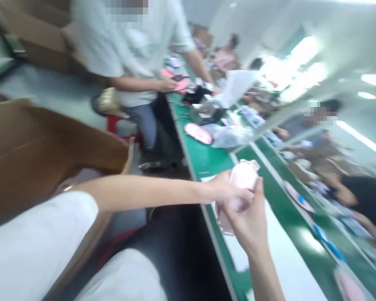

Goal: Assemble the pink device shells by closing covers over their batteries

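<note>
**Pale pink packet (pixel 242 175) gripped in both hands over a green belt table (pixel 207 161)**

Left hand (pixel 224 188) across the packet's upper side, its fingers (pixel 238 193) closed over the pink surface. Right hand (pixel 247 225) coming up from below, its fingers (pixel 258 190) curled shut against the far edge. Clear plastic (pixel 222 221) showing at the packet's lower end, partly behind the hands; exact wrapping too blurred to tell. Packet just over the table's near edge, any contact with the belt hidden.

Beside the hands, a long white strip (pixel 269 238) lying along the belt. Farther along the table, a pink oval pad (pixel 198 133), a heap of clear plastic bags (pixel 228 136) and a raised white sheet of paper (pixel 236 88). At the table's edge, a co-worker in a white shirt (pixel 125 46), one hand (pixel 168 85) on a pink piece. Near that co-worker's legs, a red stool (pixel 119 125).

Left of the person's white sleeve (pixel 34 238), a brown cardboard box (pixel 44 142). To the right, a second green belt (pixel 301 217) with another pink oval pad (pixel 297 196), and more workers alongside.
</note>
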`<state>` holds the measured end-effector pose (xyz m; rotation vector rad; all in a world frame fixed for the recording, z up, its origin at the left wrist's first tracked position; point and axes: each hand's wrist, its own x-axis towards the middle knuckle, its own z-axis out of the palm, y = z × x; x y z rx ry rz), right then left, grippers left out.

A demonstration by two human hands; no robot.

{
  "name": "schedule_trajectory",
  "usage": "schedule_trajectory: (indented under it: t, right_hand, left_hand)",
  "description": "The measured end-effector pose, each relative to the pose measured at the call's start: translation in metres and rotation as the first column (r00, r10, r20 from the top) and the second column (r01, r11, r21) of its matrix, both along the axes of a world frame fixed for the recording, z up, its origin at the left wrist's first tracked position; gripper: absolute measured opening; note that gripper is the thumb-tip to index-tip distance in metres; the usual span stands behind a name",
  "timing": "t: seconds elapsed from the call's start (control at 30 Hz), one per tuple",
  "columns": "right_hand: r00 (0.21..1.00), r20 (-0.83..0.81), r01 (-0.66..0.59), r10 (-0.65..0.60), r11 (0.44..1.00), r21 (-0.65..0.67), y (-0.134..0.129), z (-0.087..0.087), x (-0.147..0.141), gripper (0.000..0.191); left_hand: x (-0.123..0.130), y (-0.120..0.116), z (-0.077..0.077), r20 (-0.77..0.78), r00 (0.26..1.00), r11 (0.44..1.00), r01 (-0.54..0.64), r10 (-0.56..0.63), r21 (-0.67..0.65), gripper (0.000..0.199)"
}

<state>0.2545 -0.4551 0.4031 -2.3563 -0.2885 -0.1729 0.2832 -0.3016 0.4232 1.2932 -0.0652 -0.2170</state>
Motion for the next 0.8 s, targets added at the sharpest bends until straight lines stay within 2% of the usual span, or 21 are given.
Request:
schedule_trajectory:
  t: [0.03,0.1,0.13,0.2,0.23,0.3,0.37,0.4,0.43,0.57,0.67,0.8]
  right_hand:
    - [0.994,0.008,0.108,-0.108,0.993,0.043,-0.019,0.009,0.004,0.116]
    - [0.969,-0.095,0.245,-0.228,0.937,0.251,-0.057,0.017,0.01,0.112]
    - [0.957,-0.183,0.28,-0.224,0.874,0.397,-0.076,0.018,0.011,0.103]
    - [0.928,-0.346,0.345,-0.14,0.679,0.648,-0.114,0.015,0.008,0.081]
    - [0.91,-0.405,0.377,-0.086,0.578,0.724,-0.131,0.012,0.005,0.072]
    - [0.88,-0.474,0.439,-0.022,0.415,0.797,-0.161,0.005,-0.003,0.06]
    - [0.874,-0.485,0.459,0.003,0.321,0.829,-0.181,-0.002,-0.008,0.052]
    - [0.876,-0.482,0.459,-0.004,0.309,0.833,-0.188,-0.005,-0.008,0.049]
    - [0.875,-0.483,0.465,-0.026,0.322,0.825,-0.193,-0.009,-0.007,0.046]
    - [0.834,-0.524,0.543,-0.175,0.43,0.721,-0.206,-0.017,0.006,0.032]
    - [0.801,-0.548,0.589,-0.239,0.473,0.655,-0.208,-0.019,0.026,0.022]
    - [0.769,-0.561,0.62,-0.306,0.567,0.542,-0.184,-0.025,0.063,0.015]
  left_hand:
    - [0.01,-0.028,-0.003,-0.009,0.996,0.993,0.086,-0.087,-0.082,0.057]
    - [0.027,-0.072,-0.012,-0.01,0.968,0.956,0.246,-0.251,-0.161,0.049]
    - [0.034,-0.088,-0.017,-0.011,0.953,0.942,0.298,-0.303,-0.157,0.043]
    - [0.045,-0.111,-0.027,-0.038,0.935,0.932,0.347,-0.353,-0.102,0.029]
    - [0.049,-0.118,-0.031,-0.05,0.934,0.935,0.35,-0.353,-0.059,0.025]
    - [0.058,-0.123,-0.039,-0.05,0.944,0.944,0.328,-0.326,0.034,0.025]
    - [0.068,-0.122,-0.043,-0.033,0.952,0.944,0.307,-0.306,0.122,0.028]
    - [0.074,-0.12,-0.044,-0.02,0.955,0.941,0.296,-0.297,0.166,0.029]
    - [0.08,-0.117,-0.044,-0.007,0.958,0.936,0.282,-0.287,0.212,0.031]
    - [0.109,-0.105,-0.043,0.081,0.972,0.889,0.166,-0.22,0.428,0.047]
    - [0.136,-0.095,-0.04,0.156,0.962,0.798,0.091,-0.226,0.595,0.06]
    - [0.167,-0.084,-0.037,0.176,0.916,0.632,0.101,-0.361,0.769,0.049]
